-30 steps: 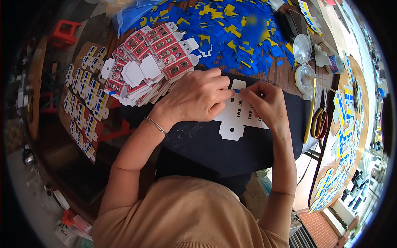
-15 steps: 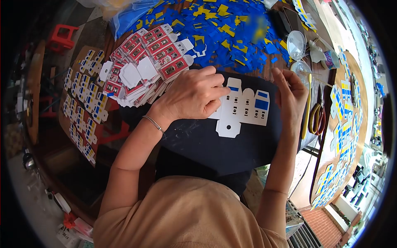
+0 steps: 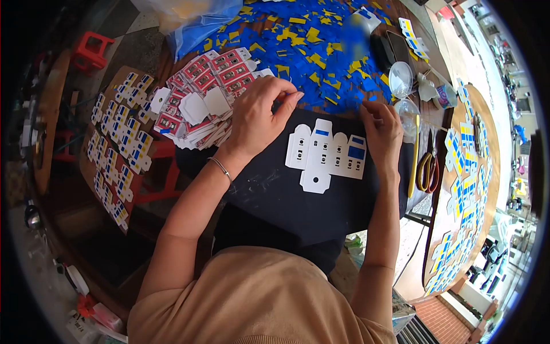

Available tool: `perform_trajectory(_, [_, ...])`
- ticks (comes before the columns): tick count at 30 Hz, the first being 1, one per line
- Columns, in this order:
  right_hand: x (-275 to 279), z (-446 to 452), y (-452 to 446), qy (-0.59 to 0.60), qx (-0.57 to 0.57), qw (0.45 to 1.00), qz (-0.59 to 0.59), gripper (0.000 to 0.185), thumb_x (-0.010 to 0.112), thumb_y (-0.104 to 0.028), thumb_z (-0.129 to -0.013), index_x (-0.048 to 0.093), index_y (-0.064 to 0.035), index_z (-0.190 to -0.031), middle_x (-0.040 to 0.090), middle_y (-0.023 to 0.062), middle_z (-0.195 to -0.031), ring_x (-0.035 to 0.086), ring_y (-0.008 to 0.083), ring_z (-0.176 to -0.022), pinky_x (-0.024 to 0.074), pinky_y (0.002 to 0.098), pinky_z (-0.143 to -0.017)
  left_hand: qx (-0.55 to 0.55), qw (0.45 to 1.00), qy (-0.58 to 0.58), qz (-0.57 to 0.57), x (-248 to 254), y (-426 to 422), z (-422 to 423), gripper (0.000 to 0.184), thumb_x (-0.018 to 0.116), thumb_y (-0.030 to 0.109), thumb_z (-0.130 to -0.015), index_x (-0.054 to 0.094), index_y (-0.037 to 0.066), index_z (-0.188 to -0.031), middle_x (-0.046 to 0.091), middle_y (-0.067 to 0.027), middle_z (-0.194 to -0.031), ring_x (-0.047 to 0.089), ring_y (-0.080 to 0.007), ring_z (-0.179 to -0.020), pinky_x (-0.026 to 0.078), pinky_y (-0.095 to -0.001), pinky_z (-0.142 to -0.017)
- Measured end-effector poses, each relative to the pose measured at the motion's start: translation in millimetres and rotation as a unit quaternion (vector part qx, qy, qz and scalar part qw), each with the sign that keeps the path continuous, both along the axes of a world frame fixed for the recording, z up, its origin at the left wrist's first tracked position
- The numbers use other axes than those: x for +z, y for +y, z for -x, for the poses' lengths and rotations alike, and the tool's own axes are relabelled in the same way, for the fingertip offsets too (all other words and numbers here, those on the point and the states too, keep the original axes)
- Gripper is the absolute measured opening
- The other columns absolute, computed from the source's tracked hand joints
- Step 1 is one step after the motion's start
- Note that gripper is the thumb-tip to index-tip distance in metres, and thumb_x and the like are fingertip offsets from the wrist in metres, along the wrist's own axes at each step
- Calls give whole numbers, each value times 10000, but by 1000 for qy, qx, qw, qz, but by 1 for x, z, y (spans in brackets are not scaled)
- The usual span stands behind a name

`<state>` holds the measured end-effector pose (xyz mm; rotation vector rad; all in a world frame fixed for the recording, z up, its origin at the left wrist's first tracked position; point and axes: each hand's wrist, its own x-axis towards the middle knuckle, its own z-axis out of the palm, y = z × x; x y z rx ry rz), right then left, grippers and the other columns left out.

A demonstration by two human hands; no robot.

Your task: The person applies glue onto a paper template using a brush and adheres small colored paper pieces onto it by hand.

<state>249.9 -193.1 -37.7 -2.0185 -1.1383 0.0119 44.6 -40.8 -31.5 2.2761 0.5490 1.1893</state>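
Observation:
A flat white box cutout (image 3: pixel 321 157) with blue patches, small black print and a round black hole lies on the dark cloth (image 3: pixel 269 200). My left hand (image 3: pixel 260 117) hovers up and left of it, thumb and forefinger pinched together. Whatever may be between those fingertips is too small to make out. Beside the cutout's right edge is my right hand (image 3: pixel 384 135), its fingers curled in toward the thumb. Any small thing in that hand is hidden. Behind my left hand sits a pile of red and white printed card cutouts (image 3: pixel 229 63).
Blue and yellow scraps (image 3: pixel 309 51) cover the far tabletop. At the right lie scissors (image 3: pixel 428 172), a yellow stick-like tool (image 3: pixel 413 166) and a clear plastic cup (image 3: pixel 401 79). Boards with rows of cutouts stand left (image 3: pixel 91 143) and right (image 3: pixel 487 189). A red stool (image 3: pixel 91 50) is farther left.
My left hand has lifted away from the cutout toward the upper left, uncovering its left panels. My right hand has come closer to the cutout and its fingers have curled in. The view has shifted slightly.

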Motion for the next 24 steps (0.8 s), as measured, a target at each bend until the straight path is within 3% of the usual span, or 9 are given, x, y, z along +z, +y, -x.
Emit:
perform_trajectory(4, [7,-1,11,-92,68,993,3,109,694,-113,-879,715,-50,-966,630,102,-819,641,218,-727,495,331,-625,16,999,14,23,-3,2,4,178,689,180,-915,591,68,-817,595,-40,-716,570,-187,-621,455,-319,-561])
perform_trajectory(6, [13,5,18,-6,60,998,17,110,688,-120,-882,710,-42,-957,628,109,-804,643,226,-714,494,343,-636,24,998,50,5,-7,8,9,211,655,218,-946,595,63,-815,591,-42,-705,553,-185,-599,445,-317,-554])
perform_trajectory(9, [20,2,32,29,48,998,29,119,679,-128,-887,704,-32,-953,636,119,-817,647,236,-702,498,351,-653,20,995,-62,72,-2,6,3,219,601,242,-983,614,55,-870,594,-43,-723,528,-176,-578,434,-314,-545])
perform_trajectory(10, [19,0,36,27,44,998,32,124,676,-130,-888,701,-28,-954,640,123,-827,649,239,-699,500,353,-659,29,994,-55,90,1,4,4,181,589,229,-990,614,50,-997,595,-38,-744,520,-156,-580,434,-309,-548])
perform_trajectory(13, [15,-10,50,-25,47,998,33,133,665,-135,-894,700,-28,-963,653,128,-857,657,246,-717,509,350,-670,28,991,-60,118,1,3,5,230,597,226,-983,571,52,-1131,595,-30,-757,513,-139,-571,431,-305,-539])
perform_trajectory(24, [4,-20,92,-134,-37,989,58,225,670,-230,-886,702,-62,-1031,669,132,-969,661,329,-888,525,419,-734,28,993,-57,101,-3,5,4,350,633,90,-928,484,53,-1243,616,-29,-784,503,-131,-521,422,-297,-494])
